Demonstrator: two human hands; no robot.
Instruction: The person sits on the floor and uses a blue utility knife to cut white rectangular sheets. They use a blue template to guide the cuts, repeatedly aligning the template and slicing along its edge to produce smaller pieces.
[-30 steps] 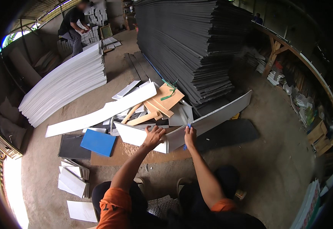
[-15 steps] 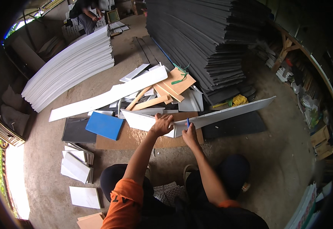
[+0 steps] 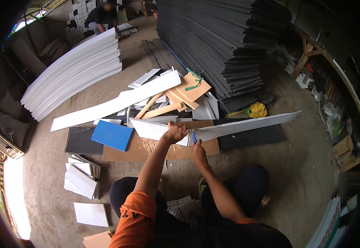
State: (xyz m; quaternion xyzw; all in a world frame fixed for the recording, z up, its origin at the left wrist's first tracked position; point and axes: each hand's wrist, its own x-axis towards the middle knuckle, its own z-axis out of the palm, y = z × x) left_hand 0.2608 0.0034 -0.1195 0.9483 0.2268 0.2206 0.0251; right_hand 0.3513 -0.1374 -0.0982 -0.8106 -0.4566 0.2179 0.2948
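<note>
Left hand [image 3: 174, 132] pressed flat on white board [image 3: 157, 130], fingers spread wide – board lies on brown cardboard [image 3: 147, 149], centre of floor. Right hand [image 3: 198, 152] closed around blue knife [image 3: 194, 137], blade tip at board's cut edge, just right of left hand. Long white strip [image 3: 250, 125] runs from knife toward 3 o'clock. Blue panel [image 3: 112, 135] at 9 o'clock of hands. Dark sheet stack [image 3: 225, 41] at 12 o'clock, white sheet stack [image 3: 72, 74] at 10 – another person [image 3: 101, 16] crouched beyond.

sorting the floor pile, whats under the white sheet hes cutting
Under the white sheet lies a brown cardboard board on the floor, with a dark mat to its right. The left hand presses the sheet; what lies directly beneath is covered.
</note>
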